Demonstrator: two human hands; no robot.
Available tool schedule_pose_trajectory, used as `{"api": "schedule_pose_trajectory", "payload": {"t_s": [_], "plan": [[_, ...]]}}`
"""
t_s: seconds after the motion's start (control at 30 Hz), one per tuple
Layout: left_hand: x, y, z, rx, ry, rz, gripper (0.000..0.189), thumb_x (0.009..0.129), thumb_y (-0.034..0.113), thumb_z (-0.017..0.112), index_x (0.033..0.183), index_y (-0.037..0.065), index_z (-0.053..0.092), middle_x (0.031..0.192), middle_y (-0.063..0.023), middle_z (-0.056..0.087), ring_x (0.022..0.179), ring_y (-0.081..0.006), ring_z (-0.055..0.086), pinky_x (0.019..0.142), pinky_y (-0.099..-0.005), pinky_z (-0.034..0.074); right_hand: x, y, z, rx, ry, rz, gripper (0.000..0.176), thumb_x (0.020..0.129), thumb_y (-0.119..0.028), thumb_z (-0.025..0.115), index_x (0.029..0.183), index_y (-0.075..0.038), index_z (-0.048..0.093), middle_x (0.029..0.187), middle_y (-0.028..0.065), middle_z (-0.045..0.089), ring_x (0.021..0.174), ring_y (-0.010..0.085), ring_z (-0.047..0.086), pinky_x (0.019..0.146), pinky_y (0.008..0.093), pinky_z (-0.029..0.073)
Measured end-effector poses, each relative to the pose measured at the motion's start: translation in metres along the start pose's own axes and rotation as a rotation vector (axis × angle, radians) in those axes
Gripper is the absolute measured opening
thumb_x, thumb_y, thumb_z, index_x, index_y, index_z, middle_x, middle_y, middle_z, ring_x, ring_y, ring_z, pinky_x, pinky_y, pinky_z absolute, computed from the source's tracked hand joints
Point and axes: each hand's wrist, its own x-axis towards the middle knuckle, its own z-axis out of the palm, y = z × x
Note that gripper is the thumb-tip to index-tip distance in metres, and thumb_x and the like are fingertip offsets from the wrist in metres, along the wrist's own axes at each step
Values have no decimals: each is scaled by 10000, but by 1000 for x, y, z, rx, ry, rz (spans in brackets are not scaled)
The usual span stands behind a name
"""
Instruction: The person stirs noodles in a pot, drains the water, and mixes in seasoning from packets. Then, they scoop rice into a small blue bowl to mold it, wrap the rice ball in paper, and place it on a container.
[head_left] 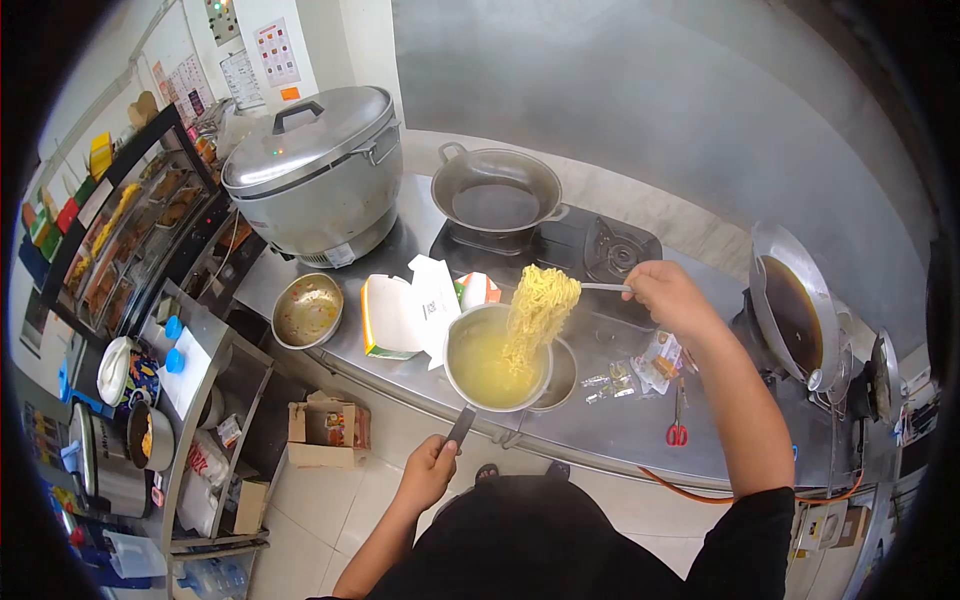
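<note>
My left hand (428,473) is closed around the dark handle of a saucepan (452,372) that holds cloudy yellowish liquid. In my right hand (668,296) is the thin handle of a utensil (606,287); its working end is hidden under a clump of yellow noodles (544,306). The noodles hang over the pan, and their lower strands reach down toward the liquid. Partly behind the saucepan, a metal bowl (562,376) shows at its right side. An opened white takeaway box (392,312) stands just left of the pan.
A large rice cooker (318,180) and a stained metal bowl (307,311) stand to the left. Behind are a wok (497,190) and a gas burner (612,247). Torn packets (655,362) and red-handled scissors (677,432) lie right. A pan of dark liquid (796,312) sits far right.
</note>
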Motion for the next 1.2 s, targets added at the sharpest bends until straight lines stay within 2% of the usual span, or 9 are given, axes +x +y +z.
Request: {"api": "schedule_pose_trajectory", "payload": {"t_s": [0.2,0.53,0.7,0.8,0.9,1.03,1.1,1.17,1.2], "plan": [[-9,4,3,55,26,-15,268,1068,237,513,955,8,596,618,33,477,549,-61,424,522,-265,362,3,5,-13,64,12,23,236,914,-179,540,841,-12,690,688,-4,550,555,76,409,490,281,301],[-21,-23,7,-49,50,-29,265,1063,235,521,949,7,592,615,29,477,542,-64,420,511,-265,350,2,-2,-25,135,-3,36,215,907,-193,553,806,-31,652,652,-32,496,537,57,384,457,253,267],[-36,-27,21,-14,146,-17,259,1064,224,521,942,6,586,611,29,477,528,-63,410,500,-262,337,16,8,-38,141,-57,3,210,906,-188,549,841,-25,665,647,-32,509,539,59,398,452,247,272],[-46,-29,32,-75,177,-28,253,1065,221,520,949,5,582,610,27,480,522,-64,408,495,-261,334,25,16,-35,117,-22,-2,233,904,-183,540,818,-15,677,661,-5,553,539,88,433,464,280,304],[-56,-29,43,-104,214,-55,247,1065,220,519,958,6,580,607,26,478,517,-65,407,490,-261,332,38,44,-30,-35,-42,-99,264,904,-180,536,784,-1,689,655,35,579,539,125,468,486,321,336],[-64,-32,60,-141,271,-71,245,1065,222,519,960,9,578,602,28,470,514,-65,405,482,-261,325,51,92,-8,-64,-64,-122,287,905,-180,535,783,15,707,587,66,550,569,145,510,534,347,374],[-67,-32,69,-136,305,-76,247,1066,222,518,957,9,578,601,28,467,513,-64,405,479,-260,322,49,106,1,-99,-68,-86,281,899,-174,539,788,19,711,605,105,587,580,168,554,552,352,407],[-69,-27,78,-98,348,-75,248,1066,222,518,954,9,578,601,28,466,512,-63,403,477,-258,320,56,131,12,-134,-59,-116,260,879,-159,558,774,26,709,663,165,657,594,232,614,592,388,467],[-70,-28,81,-113,353,-79,249,1066,223,518,952,9,578,601,27,468,512,-63,404,476,-258,320,60,144,19,-126,-69,-96,253,872,-157,568,773,29,709,672,165,666,613,240,626,606,394,475]]}}
